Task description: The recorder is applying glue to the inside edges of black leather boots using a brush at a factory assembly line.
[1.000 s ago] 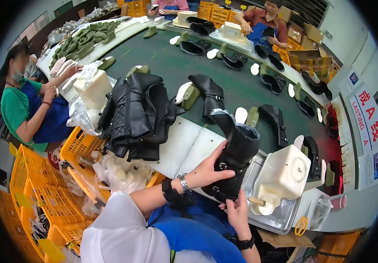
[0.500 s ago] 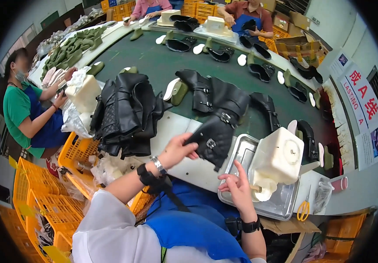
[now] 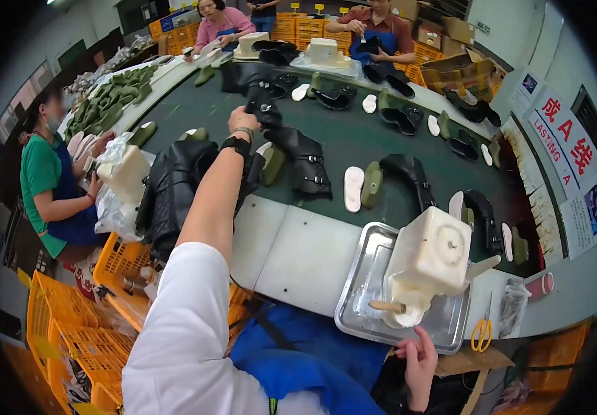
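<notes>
My left arm reaches far over the green conveyor belt [image 3: 312,228]. Its hand [image 3: 243,122] is closed on a black boot [image 3: 262,107] with buckled straps, held above the belt. Just right of it lies another black buckled boot [image 3: 307,162], beside a green shoe last [image 3: 271,164]. Low at the right, my right hand [image 3: 419,358] is open and holds nothing, its fingers partly bent. It is close to the near edge of a metal tray [image 3: 354,315]. On that tray sits a cut-open white jug [image 3: 430,249] with a wooden-handled tool [image 3: 387,306] in its mouth.
Stacked black boot uppers [image 3: 174,190] stand left of my arm. A white insole [image 3: 354,188] and a green last [image 3: 372,185] lie mid-belt. Yellow scissors [image 3: 481,332] rest right of the tray. Orange crates [image 3: 70,311] fill the lower left. Co-workers sit left and across.
My left hand has carried the black boot from the near table edge up and left over the belt. My right hand has dropped back below the tray. An insole and last now show.
</notes>
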Available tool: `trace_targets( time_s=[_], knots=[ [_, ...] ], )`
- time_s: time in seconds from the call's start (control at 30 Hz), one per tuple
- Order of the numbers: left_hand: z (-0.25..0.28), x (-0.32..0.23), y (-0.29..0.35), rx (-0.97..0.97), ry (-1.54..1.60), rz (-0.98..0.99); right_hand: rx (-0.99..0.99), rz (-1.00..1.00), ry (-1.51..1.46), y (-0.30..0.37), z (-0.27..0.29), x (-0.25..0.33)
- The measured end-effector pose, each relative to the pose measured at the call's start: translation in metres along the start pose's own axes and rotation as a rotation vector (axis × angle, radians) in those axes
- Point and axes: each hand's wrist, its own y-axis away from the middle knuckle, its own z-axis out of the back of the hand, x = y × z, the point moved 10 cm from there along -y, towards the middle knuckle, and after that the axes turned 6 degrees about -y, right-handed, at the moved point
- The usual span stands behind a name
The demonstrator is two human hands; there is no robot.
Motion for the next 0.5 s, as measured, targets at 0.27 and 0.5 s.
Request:
trace_targets(
  time_s=[0.27,0.5],
  knots=[
    [0.011,0.066,-0.025,-0.155,-0.368,0.250,-0.107,-0.101,0.065,0.014,0.006,0.003],
    [-0.010,0.177,-0.069,-0.166,-0.193,0.514,-0.067,-0.192,0.129,-0.004,-0.016,-0.004]
  ],
)
